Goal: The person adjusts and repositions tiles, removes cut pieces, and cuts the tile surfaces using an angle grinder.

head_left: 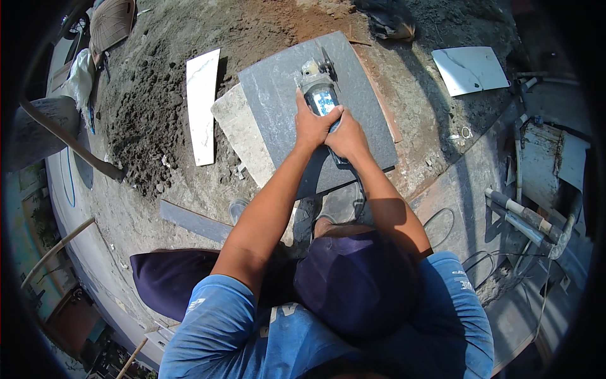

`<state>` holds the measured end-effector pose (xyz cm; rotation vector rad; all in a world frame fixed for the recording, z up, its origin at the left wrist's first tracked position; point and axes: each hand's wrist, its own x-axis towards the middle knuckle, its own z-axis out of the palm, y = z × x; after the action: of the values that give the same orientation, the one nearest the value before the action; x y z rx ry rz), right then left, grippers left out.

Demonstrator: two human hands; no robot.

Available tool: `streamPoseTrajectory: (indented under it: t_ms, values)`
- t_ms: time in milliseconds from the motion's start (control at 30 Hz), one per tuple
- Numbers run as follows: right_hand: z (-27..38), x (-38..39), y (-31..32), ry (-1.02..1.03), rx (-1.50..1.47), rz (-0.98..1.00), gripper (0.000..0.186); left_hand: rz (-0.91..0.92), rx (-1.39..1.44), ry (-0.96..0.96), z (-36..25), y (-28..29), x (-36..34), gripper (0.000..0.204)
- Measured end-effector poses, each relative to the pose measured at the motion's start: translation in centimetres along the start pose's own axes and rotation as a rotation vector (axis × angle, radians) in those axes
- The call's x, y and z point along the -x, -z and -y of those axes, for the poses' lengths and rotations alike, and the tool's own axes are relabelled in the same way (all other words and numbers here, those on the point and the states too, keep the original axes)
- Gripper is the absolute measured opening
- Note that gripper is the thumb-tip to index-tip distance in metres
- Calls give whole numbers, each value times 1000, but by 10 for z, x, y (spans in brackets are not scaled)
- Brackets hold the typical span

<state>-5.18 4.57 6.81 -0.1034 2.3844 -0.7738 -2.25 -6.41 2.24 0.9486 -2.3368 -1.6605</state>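
Observation:
Both my hands are wrapped round the body of an angle grinder. My left hand grips its left side, thumb along the body near the gear head. Close beside it, my right hand closes on the rear part. At the far end, the disc stands on edge over a dark grey tile; I cannot tell whether it touches the surface. Below the grinder, a black cord runs back toward my feet. The grey tile lies over a paler slab that shows at its left.
A white marbled strip lies left of the slab. Another white marbled piece is at far right. Loose dark sand spreads at left. A narrow grey offcut lies near my foot. Pipes are stacked at right.

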Motion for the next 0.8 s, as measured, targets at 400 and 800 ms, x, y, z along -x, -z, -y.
streamPoseTrajectory:
  t_ms: [400,800]
  values:
    - [-2,3,-1,18,2,-19,66,11,-22,25,-1,0,3,127]
    - [-4,5,-2,5,23,-12,64,20,-2,20,-3,1,7,126]
